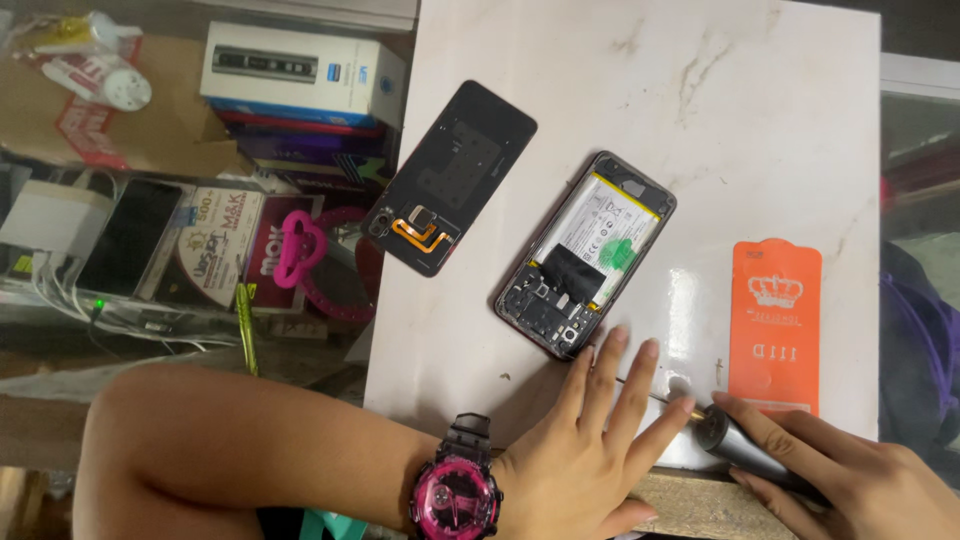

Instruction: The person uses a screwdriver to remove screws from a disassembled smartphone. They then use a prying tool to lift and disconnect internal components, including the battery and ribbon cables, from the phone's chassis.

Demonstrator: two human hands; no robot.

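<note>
Near the front edge of the glossy white slab (pixel 780 120), my left hand (pixel 590 450) lies flat, fingers spread, beside the opened phone (pixel 585 252), its battery exposed. My right hand (pixel 850 480) grips a dark metal screwdriver (pixel 725 440). Beside it lies an orange packet (pixel 775 325).

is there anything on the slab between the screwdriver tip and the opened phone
Nothing visible lies between them. The screwdriver in the right hand points across bare white slab toward the opened phone; only the left hand fingers rest beside its shaft.
</note>
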